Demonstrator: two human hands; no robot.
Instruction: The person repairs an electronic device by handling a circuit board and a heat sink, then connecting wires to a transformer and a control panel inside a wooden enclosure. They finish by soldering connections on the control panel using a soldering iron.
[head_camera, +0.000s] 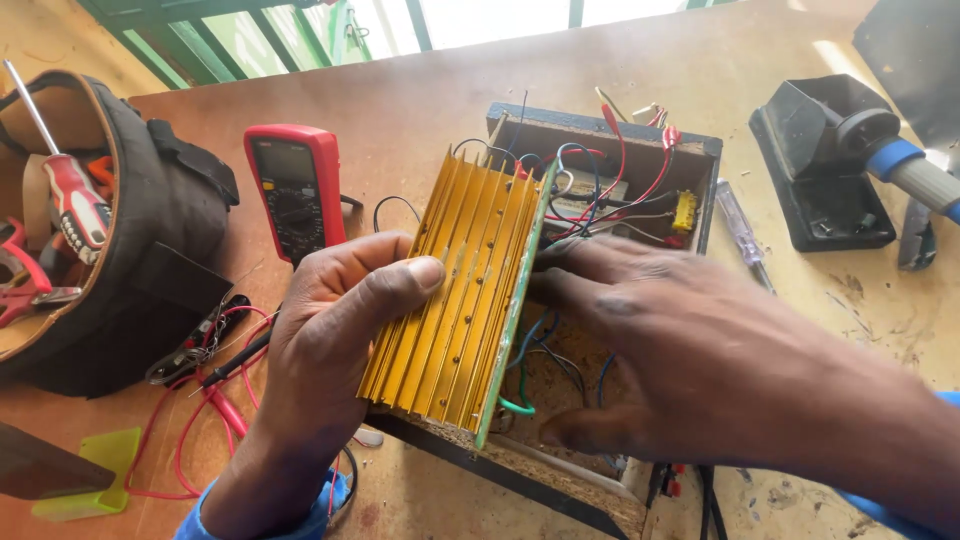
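Tilting up from the wooden box (600, 135), the ribbed gold heatsink (455, 290) on its green board is pinched by the left hand (335, 330); the right hand (690, 350) reaches open behind it among tangled wires (590, 190). Left of the box: a red meter (295, 190), a dark tool bag (150, 250).

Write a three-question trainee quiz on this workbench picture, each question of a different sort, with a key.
1. True or false: the left hand grips the gold finned heat sink, thumb across its fins.
2. The red multimeter lies: A) inside the wooden box; B) on the table left of the heat sink; C) in the tool bag.
3. Fill in: the right hand reaches among the ____ inside the box.

Key: 1 true; 2 B; 3 wires.
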